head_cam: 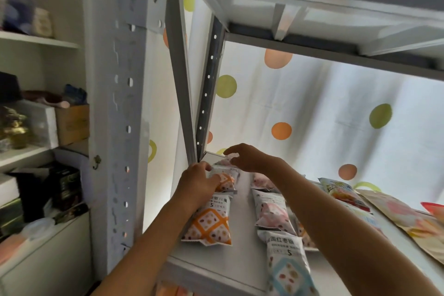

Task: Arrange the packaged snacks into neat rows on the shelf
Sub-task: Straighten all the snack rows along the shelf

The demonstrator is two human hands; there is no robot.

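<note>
Partly hidden: left hand (pixel 195 181) fingers closed on rear orange packet (pixel 225 181), right hand (pixel 249 157) fingers curled loosely over a pink packet (pixel 224 161) at the shelf (pixel 242 218) back-left, grip unclear; two orange packets visible in that row.

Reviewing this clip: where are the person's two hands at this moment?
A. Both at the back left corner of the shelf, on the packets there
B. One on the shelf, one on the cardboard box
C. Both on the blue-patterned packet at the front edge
A: the left hand rests on an orange-patterned packet and the right hand reaches just behind it, near the shelf corner.
</note>
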